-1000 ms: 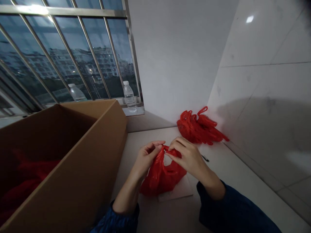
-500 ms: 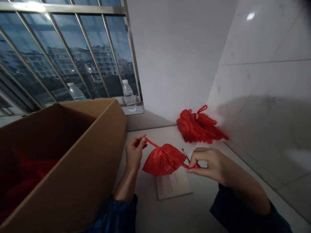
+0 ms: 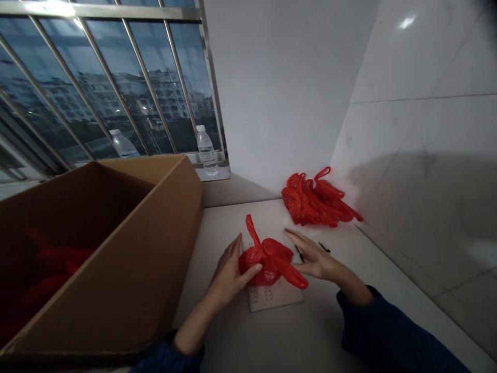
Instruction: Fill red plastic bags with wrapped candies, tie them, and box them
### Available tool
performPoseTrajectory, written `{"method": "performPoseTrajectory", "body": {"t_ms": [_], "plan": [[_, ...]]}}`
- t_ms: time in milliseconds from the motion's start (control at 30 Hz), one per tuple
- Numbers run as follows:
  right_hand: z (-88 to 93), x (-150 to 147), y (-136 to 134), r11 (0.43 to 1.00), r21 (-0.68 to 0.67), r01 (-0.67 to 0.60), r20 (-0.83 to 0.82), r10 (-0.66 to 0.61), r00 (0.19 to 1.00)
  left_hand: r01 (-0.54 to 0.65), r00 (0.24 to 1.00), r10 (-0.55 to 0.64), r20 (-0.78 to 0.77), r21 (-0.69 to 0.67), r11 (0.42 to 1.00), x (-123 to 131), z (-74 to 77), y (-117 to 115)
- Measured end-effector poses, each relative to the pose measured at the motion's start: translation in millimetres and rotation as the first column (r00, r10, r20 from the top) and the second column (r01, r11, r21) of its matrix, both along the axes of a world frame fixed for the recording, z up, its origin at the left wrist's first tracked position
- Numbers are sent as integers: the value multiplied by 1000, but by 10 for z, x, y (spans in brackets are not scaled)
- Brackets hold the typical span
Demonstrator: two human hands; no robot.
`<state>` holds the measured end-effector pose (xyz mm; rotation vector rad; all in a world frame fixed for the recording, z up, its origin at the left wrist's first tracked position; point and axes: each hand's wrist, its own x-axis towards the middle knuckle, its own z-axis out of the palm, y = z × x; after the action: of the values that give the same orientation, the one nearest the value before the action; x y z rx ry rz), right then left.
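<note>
A knotted red plastic bag (image 3: 269, 260) lies on a sheet of paper (image 3: 275, 296) on the white counter. One tied end sticks up, the other points down to the right. My left hand (image 3: 229, 272) rests against the bag's left side with fingers stretched out and the thumb touching it. My right hand (image 3: 310, 255) lies flat on the bag's right side, fingers extended. Neither hand grips the bag. A black pen (image 3: 298, 253) shows partly beside my right fingers.
A large open cardboard box (image 3: 128, 248) with red bags inside stands at the left. A pile of red plastic bags (image 3: 316, 199) sits in the far corner by the tiled wall. Two water bottles (image 3: 205, 150) stand on the window sill behind bars.
My hands pulled the bag's two ends apart to tighten a knot, then let go. The bag now rests on the paper with both hands open beside it.
</note>
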<state>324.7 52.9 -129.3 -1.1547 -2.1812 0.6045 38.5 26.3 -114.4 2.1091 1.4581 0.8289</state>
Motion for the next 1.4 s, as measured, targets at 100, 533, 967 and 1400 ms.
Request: {"method": "performPoseTrajectory", "body": {"t_ms": [100, 533, 967, 1400], "plan": [[-220, -410, 21, 997, 31, -65, 117, 61, 991, 85, 985, -67, -161, 107, 991, 148, -156, 71], [-623, -708, 93, 971, 240, -6, 280, -63, 958, 98, 939, -61, -340, 92, 991, 197, -604, 307], [-746, -713, 106, 980, 194, -34, 236, -13, 972, 106, 917, -92, -387, 14, 994, 231, -643, 358], [-542, -663, 47, 970, 240, 31, 215, -84, 973, 30, 979, -16, -202, 64, 998, 188, -550, 297]]}}
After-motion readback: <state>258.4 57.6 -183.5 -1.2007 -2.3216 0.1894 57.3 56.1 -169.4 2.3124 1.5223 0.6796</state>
